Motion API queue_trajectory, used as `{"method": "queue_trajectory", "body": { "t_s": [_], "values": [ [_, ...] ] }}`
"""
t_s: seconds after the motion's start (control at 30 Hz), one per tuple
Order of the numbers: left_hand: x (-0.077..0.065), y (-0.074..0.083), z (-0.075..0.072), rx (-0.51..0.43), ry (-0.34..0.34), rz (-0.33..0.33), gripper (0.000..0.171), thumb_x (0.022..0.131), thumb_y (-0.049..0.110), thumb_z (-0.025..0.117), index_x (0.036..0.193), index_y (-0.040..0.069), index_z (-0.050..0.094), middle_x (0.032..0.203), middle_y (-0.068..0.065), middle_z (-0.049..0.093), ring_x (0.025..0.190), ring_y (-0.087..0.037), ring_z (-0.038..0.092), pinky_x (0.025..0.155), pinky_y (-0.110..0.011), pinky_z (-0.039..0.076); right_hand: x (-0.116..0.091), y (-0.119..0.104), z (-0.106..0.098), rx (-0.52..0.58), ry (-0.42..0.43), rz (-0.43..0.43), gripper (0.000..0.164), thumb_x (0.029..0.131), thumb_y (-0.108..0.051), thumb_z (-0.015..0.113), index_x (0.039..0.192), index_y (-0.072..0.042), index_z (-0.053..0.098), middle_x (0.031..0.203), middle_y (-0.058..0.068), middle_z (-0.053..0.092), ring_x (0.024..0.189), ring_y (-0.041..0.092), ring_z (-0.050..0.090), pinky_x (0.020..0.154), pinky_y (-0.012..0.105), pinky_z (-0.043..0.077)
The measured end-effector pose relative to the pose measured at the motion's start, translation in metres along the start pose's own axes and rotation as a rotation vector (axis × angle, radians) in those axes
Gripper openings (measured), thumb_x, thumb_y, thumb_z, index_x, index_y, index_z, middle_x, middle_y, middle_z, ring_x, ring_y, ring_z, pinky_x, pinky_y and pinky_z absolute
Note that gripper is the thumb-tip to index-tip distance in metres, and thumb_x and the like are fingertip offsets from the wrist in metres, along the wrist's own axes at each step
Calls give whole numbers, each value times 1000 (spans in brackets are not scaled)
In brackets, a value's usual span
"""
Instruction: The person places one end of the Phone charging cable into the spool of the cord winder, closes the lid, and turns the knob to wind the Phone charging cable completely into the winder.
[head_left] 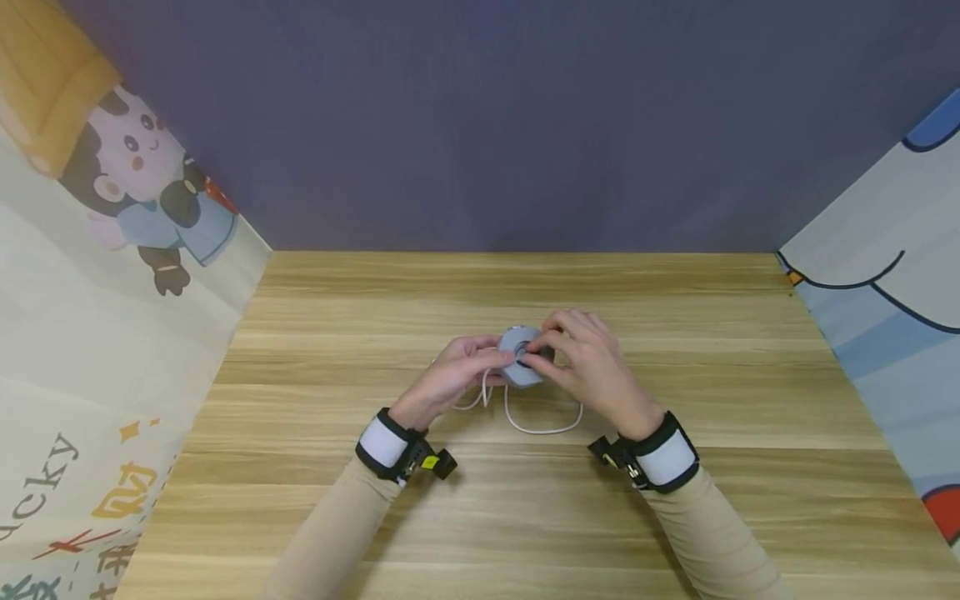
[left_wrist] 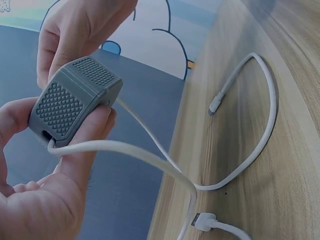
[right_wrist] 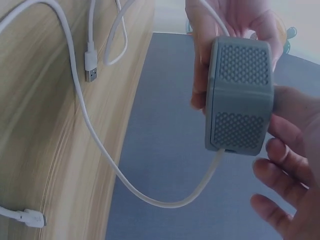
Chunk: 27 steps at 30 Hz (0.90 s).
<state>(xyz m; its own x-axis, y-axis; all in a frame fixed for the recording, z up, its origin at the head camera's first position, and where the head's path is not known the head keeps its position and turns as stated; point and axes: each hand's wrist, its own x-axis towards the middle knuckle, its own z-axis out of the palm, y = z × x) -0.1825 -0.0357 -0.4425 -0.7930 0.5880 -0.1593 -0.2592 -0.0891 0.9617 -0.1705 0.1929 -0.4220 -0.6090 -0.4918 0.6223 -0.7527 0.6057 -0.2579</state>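
Observation:
A grey many-sided cable winder with dimpled sides is held above the wooden table. My left hand grips it from the left, thumb on its face. From the right, my right hand pinches at the round centre of that face with thumb and forefinger. The other fingers of the right hand spread beside the casing. A white USB cable comes out of a slot in the winder and hangs in a loop. What the right fingertips touch inside the centre is hidden.
On the wooden table lie cable ends: a USB plug and a smaller plug. A dark blue panel stands at the back, and printed cartoon sheets flank the table.

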Motion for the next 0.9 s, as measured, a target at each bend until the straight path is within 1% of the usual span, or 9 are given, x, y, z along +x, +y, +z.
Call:
{"method": "queue_trajectory", "body": {
  "t_s": [0.13, 0.23, 0.43, 0.53, 0.63, 0.77, 0.9],
  "values": [
    [0, -1, 1, -5, 15, 0, 48, 104, 5, 53, 146, -14, 44, 143, -31, 55, 115, -20, 67, 102, -36, 56, 0, -2, 1, -21, 7, 22, 20, 78, -21, 91, 87, -10, 77, 92, 4, 63, 86, 23, 60, 78, 42, 49],
    [0, -1, 1, -23, 18, 0, 48, 104, 5, 54, 146, -15, 44, 143, -31, 55, 113, -17, 68, 101, -35, 56, 0, -3, 1, -45, 23, 37, 21, 78, -22, 92, 84, -9, 76, 89, 4, 62, 84, 23, 60, 75, 40, 47],
    [-1, -1, 4, -38, 5, 11, 48, 104, 8, 54, 146, -13, 45, 142, -30, 57, 108, -13, 70, 100, -33, 57, -2, -5, 5, -82, 80, 42, 26, 78, -23, 92, 76, -8, 70, 84, 4, 62, 80, 26, 59, 69, 39, 43],
    [-2, -2, 4, -30, 4, 20, 49, 103, 9, 55, 146, -12, 45, 141, -29, 58, 108, -13, 70, 102, -34, 55, -2, -6, 7, -82, 110, 49, 28, 78, -22, 91, 73, -8, 68, 82, 5, 64, 77, 26, 59, 67, 39, 42],
    [-2, -1, 6, -34, 21, 23, 51, 102, 9, 56, 146, -12, 45, 141, -29, 58, 108, -14, 70, 104, -36, 55, -2, -6, 9, -80, 126, 62, 28, 79, -22, 90, 71, -7, 67, 79, 5, 65, 75, 25, 59, 66, 38, 42],
    [-3, 0, 9, -48, 47, 28, 52, 101, 8, 58, 147, -12, 44, 141, -29, 58, 107, -15, 71, 103, -37, 55, -2, -7, 10, -75, 127, 82, 27, 80, -21, 89, 70, -7, 67, 77, 4, 63, 73, 24, 57, 65, 37, 40],
    [-2, -1, 11, -50, 70, 34, 53, 101, 7, 59, 148, -13, 42, 143, -29, 57, 111, -17, 70, 102, -36, 55, -3, -9, 12, -70, 137, 104, 26, 81, -19, 86, 70, -6, 67, 74, 3, 61, 70, 23, 56, 63, 37, 39]
  ]
}}
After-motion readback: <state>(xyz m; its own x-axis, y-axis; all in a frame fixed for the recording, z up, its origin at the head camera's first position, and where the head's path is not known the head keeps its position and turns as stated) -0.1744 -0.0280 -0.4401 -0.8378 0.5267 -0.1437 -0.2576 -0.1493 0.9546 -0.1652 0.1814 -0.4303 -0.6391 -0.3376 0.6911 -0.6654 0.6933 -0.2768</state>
